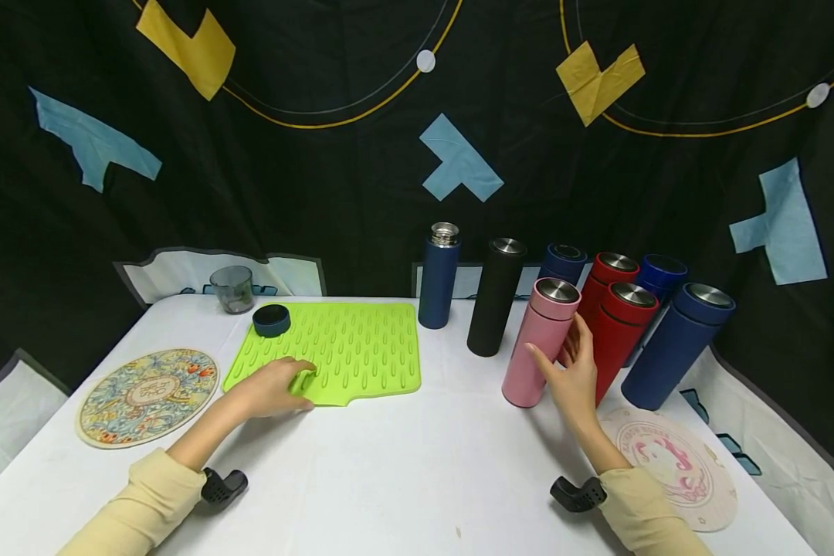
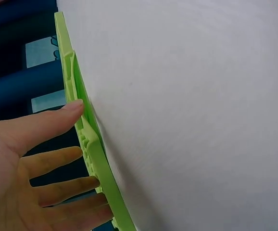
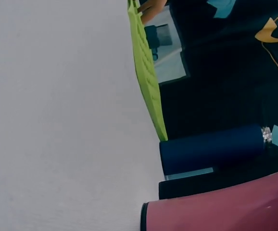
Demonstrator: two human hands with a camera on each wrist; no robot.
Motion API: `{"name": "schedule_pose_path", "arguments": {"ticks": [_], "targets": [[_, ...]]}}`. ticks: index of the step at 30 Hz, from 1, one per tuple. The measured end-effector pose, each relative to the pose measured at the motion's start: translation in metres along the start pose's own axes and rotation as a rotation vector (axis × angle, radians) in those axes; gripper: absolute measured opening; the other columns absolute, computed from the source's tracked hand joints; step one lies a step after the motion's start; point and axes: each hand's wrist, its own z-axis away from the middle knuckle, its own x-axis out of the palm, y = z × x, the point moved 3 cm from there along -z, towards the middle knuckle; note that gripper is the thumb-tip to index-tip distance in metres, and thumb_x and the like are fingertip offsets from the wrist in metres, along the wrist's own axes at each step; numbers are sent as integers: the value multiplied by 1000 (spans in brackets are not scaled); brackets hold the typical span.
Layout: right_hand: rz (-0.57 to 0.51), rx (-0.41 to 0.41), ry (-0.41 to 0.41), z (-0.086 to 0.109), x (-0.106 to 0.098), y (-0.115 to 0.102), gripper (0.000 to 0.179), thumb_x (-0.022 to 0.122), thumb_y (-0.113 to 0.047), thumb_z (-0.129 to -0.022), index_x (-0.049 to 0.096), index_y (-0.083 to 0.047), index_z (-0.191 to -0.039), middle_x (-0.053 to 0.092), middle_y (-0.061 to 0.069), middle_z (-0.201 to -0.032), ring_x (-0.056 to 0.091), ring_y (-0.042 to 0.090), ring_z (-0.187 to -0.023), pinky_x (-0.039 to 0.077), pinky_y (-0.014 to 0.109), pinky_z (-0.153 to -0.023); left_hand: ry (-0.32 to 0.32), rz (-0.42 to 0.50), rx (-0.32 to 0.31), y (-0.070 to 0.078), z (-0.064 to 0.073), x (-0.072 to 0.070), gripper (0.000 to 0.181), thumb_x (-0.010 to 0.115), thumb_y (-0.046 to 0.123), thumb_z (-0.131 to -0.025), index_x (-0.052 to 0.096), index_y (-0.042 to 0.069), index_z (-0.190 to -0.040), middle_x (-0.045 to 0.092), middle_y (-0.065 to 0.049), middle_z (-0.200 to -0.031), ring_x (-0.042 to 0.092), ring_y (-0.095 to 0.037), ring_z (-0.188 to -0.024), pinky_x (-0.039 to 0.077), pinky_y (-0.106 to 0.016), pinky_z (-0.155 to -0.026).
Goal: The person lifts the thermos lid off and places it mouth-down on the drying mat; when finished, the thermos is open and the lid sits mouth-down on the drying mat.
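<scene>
In the head view my left hand is at the front left of a lime-green ribbed mat. Its fingers are spread and loosely bent over the mat, the thumb near the front edge, and nothing is held. The left wrist view shows the thumb and fingers at the rim of the green mat. My right hand grips a pink thermos low on its body, thumb at the front and fingers on the right side. That thermos is upright with its lid on; the right wrist view shows its lower part, no fingers.
A dark lid lies on the mat, by a grey cup. An uncapped blue thermos and a black thermos stand behind. Several red and blue thermoses crowd the right. Round mats lie left and right.
</scene>
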Motion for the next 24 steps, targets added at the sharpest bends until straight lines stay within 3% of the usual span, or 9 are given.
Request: {"name": "schedule_pose_path", "arguments": {"ticks": [6,12,19,24], "targets": [[-12,15,6,1,3,5,76,74,-13,-86,30,-6,-148,40,14,-147,42,29,-133,34,41,-108,-23,0,-23,2,0,-1,68,82,23,-74,54,-10,-127,55,-32,-123,51,-48,-114,42,-58,-97],[-42,20,4,5,4,-18,73,73,-4,-84,33,1,-145,43,22,-142,46,36,-127,37,45,-106,20,18,22,12,-1,-8,66,81,21,-76,52,-10,-128,54,-31,-126,50,-47,-117,41,-57,-99],[-72,28,-30,8,10,-24,72,75,-5,-83,38,-4,-144,48,17,-138,49,27,-122,41,30,-103,106,41,89,43,-3,-20,61,79,20,-80,54,-3,-130,55,-24,-130,50,-41,-122,41,-55,-100],[-114,-31,-60,13,18,-37,71,77,-3,-80,43,-8,-142,52,10,-135,52,22,-120,44,20,-98,172,49,137,70,-6,-29,63,81,21,-79,54,3,-133,55,-19,-132,51,-37,-123,44,-52,-100]]}}
